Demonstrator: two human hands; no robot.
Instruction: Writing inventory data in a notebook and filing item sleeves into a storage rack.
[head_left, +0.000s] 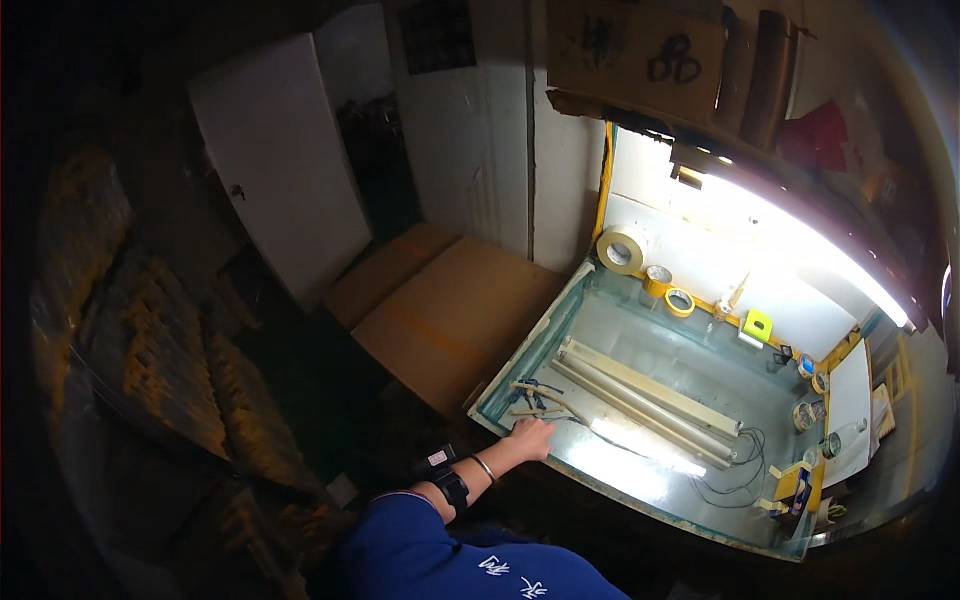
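Note:
My left hand [531, 440] rests at the near left edge of a glass-topped work table [610, 490]. Its fingers are curled, and whatever they may hold is hidden. Just beyond the knuckles lie tools with dark blue handles [537, 392] and a thin pale stick [537, 411]. Two long pale tube-light fittings [650, 395] stretch diagonally over the middle of the table. Thin grey cables [745, 470] trail in loops from their right end. My right hand is out of view.
Tape rolls [622, 250] line the table's back edge, beside a yellow-green item [757, 325]. Small jars [803, 417] stand along the right side. A lit tube [800, 235] hangs over the table. Large cardboard boxes [455, 315] adjoin the left; a white door [275, 160] stands behind.

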